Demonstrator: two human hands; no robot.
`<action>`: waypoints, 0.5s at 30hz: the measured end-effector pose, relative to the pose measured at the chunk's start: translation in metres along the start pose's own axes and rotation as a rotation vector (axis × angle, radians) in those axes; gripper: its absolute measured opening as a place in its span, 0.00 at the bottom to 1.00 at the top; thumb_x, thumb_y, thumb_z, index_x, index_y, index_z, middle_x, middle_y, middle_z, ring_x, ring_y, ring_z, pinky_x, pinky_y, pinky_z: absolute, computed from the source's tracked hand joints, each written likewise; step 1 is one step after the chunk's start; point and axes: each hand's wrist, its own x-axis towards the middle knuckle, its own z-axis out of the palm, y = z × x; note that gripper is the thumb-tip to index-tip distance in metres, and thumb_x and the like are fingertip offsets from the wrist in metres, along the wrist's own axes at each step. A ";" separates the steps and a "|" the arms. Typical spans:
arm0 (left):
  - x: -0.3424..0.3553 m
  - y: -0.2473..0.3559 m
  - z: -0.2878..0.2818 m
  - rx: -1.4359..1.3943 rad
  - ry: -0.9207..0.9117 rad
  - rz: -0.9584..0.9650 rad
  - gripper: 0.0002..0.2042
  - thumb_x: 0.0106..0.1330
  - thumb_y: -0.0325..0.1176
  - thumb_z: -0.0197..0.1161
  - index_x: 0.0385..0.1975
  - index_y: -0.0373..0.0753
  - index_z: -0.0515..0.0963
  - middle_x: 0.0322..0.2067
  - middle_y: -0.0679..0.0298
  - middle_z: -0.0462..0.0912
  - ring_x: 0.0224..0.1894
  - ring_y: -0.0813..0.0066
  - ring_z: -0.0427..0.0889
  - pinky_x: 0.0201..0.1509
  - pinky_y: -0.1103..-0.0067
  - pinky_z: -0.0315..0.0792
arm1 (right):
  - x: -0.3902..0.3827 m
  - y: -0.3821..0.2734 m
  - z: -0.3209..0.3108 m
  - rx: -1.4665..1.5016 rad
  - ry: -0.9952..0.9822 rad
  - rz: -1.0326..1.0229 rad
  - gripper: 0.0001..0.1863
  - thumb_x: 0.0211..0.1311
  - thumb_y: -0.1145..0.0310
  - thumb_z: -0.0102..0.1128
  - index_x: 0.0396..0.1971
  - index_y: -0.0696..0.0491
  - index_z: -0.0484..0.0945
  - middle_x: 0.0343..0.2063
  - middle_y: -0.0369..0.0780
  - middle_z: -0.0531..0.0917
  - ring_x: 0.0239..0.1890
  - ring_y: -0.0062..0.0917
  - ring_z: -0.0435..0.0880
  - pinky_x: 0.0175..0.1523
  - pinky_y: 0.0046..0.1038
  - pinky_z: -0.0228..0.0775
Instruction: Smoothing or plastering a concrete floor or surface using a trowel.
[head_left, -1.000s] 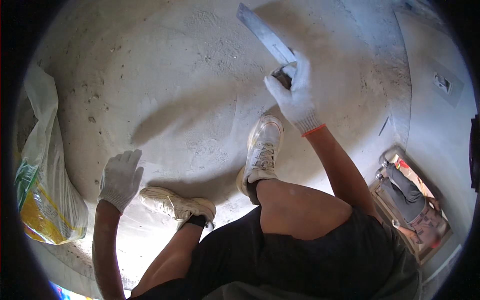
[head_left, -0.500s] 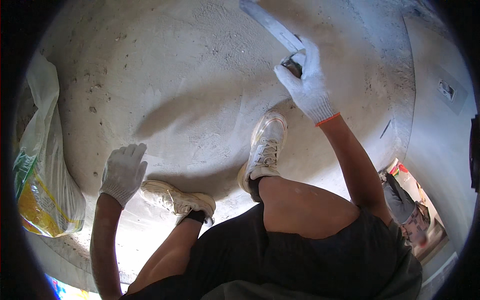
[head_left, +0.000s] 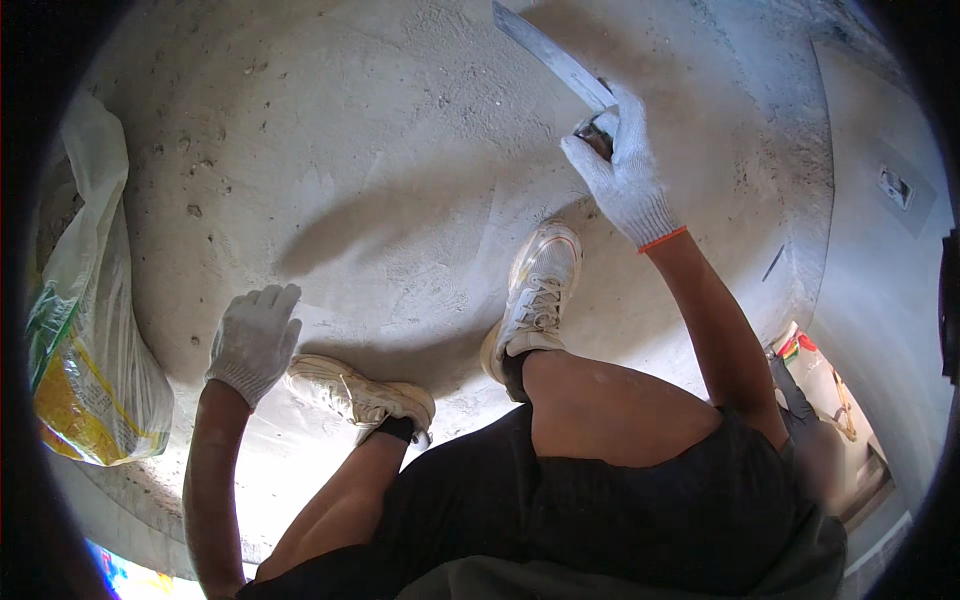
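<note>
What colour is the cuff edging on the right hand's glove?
The cuff edging is orange-red; it shows best in the head view.

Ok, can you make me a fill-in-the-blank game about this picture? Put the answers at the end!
1. The hand that holds the metal tool is the person's ____ one.
2. The left hand is holding ____.
3. The number of gloves the person wears is ____.
4. The plastic bag is on the picture's ____ side.

Missing words: right; nothing; two; left.
</note>
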 end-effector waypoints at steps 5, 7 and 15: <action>0.003 0.001 -0.005 0.001 0.003 -0.003 0.20 0.59 0.30 0.64 0.51 0.35 0.73 0.42 0.52 0.81 0.44 0.54 0.81 0.51 0.63 0.73 | 0.001 -0.001 -0.001 0.002 0.007 -0.008 0.36 0.61 0.76 0.65 0.65 0.55 0.56 0.35 0.33 0.72 0.34 0.13 0.70 0.41 0.18 0.68; 0.002 0.002 -0.006 0.019 -0.003 -0.006 0.20 0.59 0.30 0.64 0.51 0.35 0.72 0.43 0.52 0.80 0.44 0.54 0.81 0.51 0.64 0.73 | 0.001 -0.001 0.001 -0.010 0.007 -0.006 0.36 0.61 0.76 0.65 0.65 0.55 0.56 0.35 0.33 0.72 0.34 0.13 0.70 0.40 0.18 0.68; 0.003 0.002 -0.001 0.011 -0.027 -0.016 0.19 0.59 0.30 0.64 0.51 0.35 0.73 0.44 0.52 0.80 0.45 0.54 0.81 0.52 0.64 0.73 | -0.001 0.001 0.006 -0.005 -0.002 0.014 0.36 0.61 0.76 0.65 0.66 0.54 0.56 0.34 0.32 0.72 0.33 0.13 0.69 0.40 0.18 0.68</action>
